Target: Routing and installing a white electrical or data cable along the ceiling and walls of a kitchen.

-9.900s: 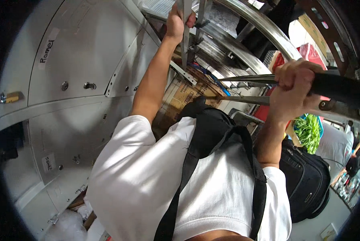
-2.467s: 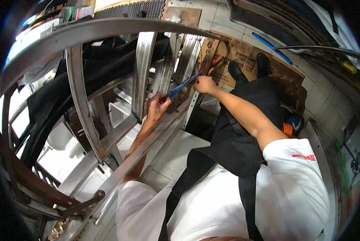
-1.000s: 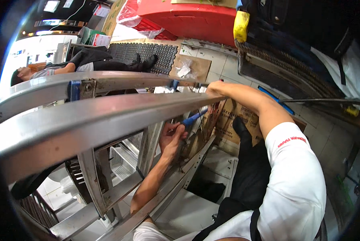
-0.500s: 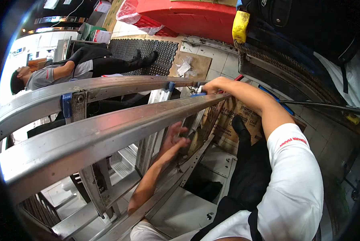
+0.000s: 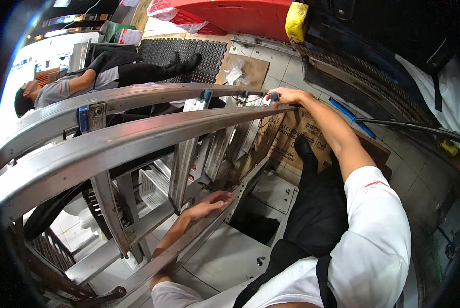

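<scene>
An aluminium ladder (image 5: 81, 149) spans the left half of the view, its long rails running toward the upper middle. Against its lower rail rests my left hand (image 5: 208, 204), fingers stretched out and holding nothing visible. My right hand (image 5: 290, 96) is at the far end of the upper rails, closed around a short dark grey cylindrical piece (image 5: 275, 96). Whether that piece is part of the ladder I cannot tell. Blue plastic fittings (image 5: 84, 119) sit where the rungs meet the rail.
White metal panels (image 5: 224, 254) surround a dark square opening (image 5: 254, 226) beside my legs. Flattened printed cardboard (image 5: 286, 137) covers the floor ahead. A person (image 5: 76, 82) in grey and black stands beyond the ladder, near a black rubber mat (image 5: 189, 56). A red bin (image 5: 235, 18) is at the back.
My left hand has come down and nearer from between the rails to the lower rail. My right hand has shifted slightly up and right, and the dark grey piece now shows in it.
</scene>
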`<control>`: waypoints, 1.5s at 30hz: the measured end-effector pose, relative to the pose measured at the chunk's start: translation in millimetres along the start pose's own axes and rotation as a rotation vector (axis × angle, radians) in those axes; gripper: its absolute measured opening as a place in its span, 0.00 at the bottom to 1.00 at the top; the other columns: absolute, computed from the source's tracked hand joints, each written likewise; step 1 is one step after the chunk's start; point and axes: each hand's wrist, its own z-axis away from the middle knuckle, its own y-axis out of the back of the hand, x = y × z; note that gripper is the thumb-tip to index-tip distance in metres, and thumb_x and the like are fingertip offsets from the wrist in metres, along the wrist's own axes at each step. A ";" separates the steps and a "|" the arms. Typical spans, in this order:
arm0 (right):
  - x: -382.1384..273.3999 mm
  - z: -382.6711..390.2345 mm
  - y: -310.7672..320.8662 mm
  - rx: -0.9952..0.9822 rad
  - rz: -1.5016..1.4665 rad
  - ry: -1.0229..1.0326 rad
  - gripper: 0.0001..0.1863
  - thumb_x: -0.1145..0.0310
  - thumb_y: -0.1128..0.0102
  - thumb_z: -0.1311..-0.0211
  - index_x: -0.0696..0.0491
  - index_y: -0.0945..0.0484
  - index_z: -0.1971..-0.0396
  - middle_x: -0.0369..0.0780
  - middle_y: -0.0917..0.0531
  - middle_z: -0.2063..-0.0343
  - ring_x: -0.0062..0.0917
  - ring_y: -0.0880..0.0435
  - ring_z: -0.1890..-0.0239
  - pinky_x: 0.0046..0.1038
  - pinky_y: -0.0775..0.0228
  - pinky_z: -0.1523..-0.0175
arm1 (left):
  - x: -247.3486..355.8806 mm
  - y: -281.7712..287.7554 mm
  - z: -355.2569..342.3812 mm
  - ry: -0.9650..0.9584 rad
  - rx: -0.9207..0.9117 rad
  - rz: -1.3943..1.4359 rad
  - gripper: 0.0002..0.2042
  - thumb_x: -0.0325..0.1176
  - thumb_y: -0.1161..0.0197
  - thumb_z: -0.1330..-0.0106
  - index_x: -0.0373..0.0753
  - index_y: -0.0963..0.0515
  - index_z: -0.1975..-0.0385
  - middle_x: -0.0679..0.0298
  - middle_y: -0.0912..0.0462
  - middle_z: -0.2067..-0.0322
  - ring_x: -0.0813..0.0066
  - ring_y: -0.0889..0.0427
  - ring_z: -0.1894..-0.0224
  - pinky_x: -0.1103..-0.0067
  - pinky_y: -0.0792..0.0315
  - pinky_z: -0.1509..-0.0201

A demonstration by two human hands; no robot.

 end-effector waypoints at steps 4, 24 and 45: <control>-33.9 15.2 6.6 0.037 0.036 -0.017 0.13 0.71 0.35 0.49 0.54 0.24 0.63 0.41 0.21 0.66 0.27 0.23 0.61 0.30 0.32 0.55 | 12.5 -11.5 7.1 0.077 0.101 0.009 0.28 0.43 0.46 0.31 0.36 0.42 0.36 0.58 0.35 0.39 0.68 0.37 0.35 0.74 0.46 0.31; -220.2 55.9 41.9 -0.019 0.021 -0.118 0.19 0.68 0.39 0.47 0.60 0.23 0.55 0.42 0.17 0.69 0.20 0.21 0.80 0.25 0.29 0.79 | -40.8 -13.8 12.4 -0.149 0.532 0.415 0.21 0.43 0.46 0.31 0.39 0.32 0.43 0.60 0.24 0.50 0.72 0.24 0.49 0.76 0.31 0.46; -102.4 68.6 39.7 0.588 0.418 -0.150 0.20 0.57 0.37 0.45 0.43 0.21 0.51 0.42 0.19 0.54 0.37 0.20 0.52 0.36 0.26 0.48 | -67.8 -69.6 0.1 -0.536 0.980 1.058 0.19 0.37 0.53 0.29 0.35 0.33 0.43 0.58 0.27 0.46 0.68 0.28 0.45 0.75 0.35 0.40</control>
